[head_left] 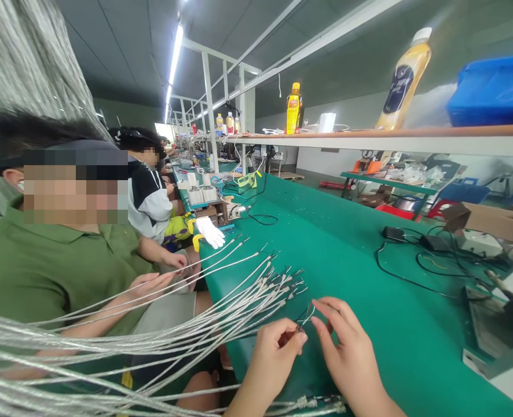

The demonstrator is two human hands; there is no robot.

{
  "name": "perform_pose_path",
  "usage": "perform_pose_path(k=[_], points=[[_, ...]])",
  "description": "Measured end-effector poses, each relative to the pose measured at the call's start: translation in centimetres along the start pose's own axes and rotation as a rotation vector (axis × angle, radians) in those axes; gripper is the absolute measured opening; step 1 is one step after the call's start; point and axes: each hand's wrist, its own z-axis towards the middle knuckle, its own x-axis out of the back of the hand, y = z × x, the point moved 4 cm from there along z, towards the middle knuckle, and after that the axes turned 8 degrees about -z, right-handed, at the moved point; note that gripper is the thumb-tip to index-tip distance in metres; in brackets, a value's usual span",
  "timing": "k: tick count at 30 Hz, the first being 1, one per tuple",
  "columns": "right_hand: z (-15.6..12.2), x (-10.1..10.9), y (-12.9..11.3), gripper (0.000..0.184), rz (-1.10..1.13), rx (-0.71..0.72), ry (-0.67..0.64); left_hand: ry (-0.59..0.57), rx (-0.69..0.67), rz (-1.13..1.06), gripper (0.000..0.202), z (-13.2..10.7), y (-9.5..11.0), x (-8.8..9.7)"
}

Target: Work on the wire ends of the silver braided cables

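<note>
Wire end (305, 317), one, is pinched by left hand (274, 354) and right hand (347, 347).

Our left hand (274, 353) pinches a silver braided cable (305, 317), its thin stripped wires fanning up toward our right hand (347, 347), over the green bench (369, 301).

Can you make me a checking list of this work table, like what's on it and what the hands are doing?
Surface: green table, long, shared.
Job's things: silvery cables fanned across the edge; one cable end in hand.
Clutter: white glove, black adapter, cardboard box.
Hands: left hand pinches the cable end; right hand at its thin wires, grip unclear.
Cables: black cords loop over the table.
Surroundings: shelf with yellow bottles; a person in green alongside.
</note>
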Motion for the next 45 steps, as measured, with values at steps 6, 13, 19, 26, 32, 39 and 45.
perform_pose_path(k=[6, 13, 19, 26, 32, 39, 45], points=[[0.6, 0.5, 0.1, 0.010, 0.151, 0.003, 0.011, 0.008, 0.010, 0.022, 0.024, -0.1, 0.0, 0.1], [1.5, 0.9, 0.7, 0.013, 0.316, 0.063, -0.084, -0.046, -0.013, 0.077, 0.025, -0.4, 0.7, -0.3], [0.9, 0.0, 1.3, 0.018, 0.392, -0.001, -0.034, -0.080, -0.041, 0.174, 0.028, -0.4, 0.8, -0.7], [1.3, 0.3, 3.4, 0.019, 0.434, -0.153, 0.076, -0.065, -0.016, 0.172, 0.027, -0.4, 0.8, -0.5], [1.6, 0.3, 2.9, 0.020, 0.632, -0.172, -0.106, -0.068, -0.033, 0.153, 0.028, -0.5, 1.0, -0.5], [1.5, -0.1, 2.0, 0.018, 0.691, -0.110, -0.220, -0.072, -0.028, 0.144, 0.024, -0.4, 1.0, -0.4], [1.3, -0.7, 2.1, 0.016, 0.765, -0.162, -0.214, -0.091, -0.033, 0.160, 0.026, -0.5, 1.0, -0.5]])
